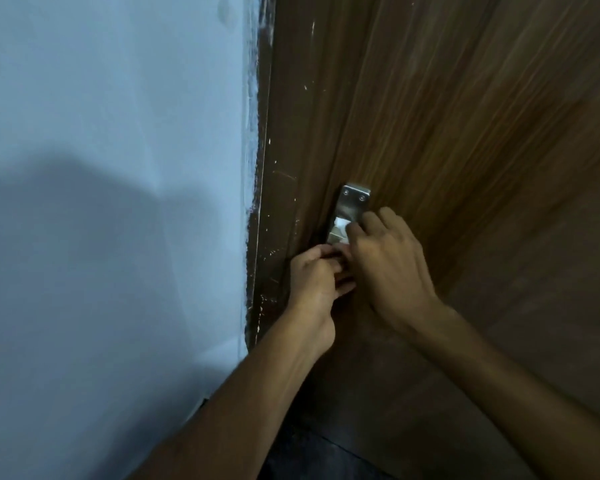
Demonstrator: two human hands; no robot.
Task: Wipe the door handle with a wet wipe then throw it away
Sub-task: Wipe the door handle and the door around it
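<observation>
Left hand [314, 275] fingers curled, touching right hand [385, 268].

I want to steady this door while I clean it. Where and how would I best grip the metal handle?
Probably the lower part of the metal handle, below the screwed plate, where the left hand is now. Come from the frame side: the right hand covers the door side. The lever's shape is hidden by both hands, so I cannot tell more.

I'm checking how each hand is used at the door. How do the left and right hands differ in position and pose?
The left hand sits lower, beside the door's edge, fingers curled tight; the right hand reaches higher, its fingers over the metal handle plate. The left hand is partly hidden behind the right, which shows its whole back. Both are bare and meet at the handle; no wipe is clearly visible.
</observation>
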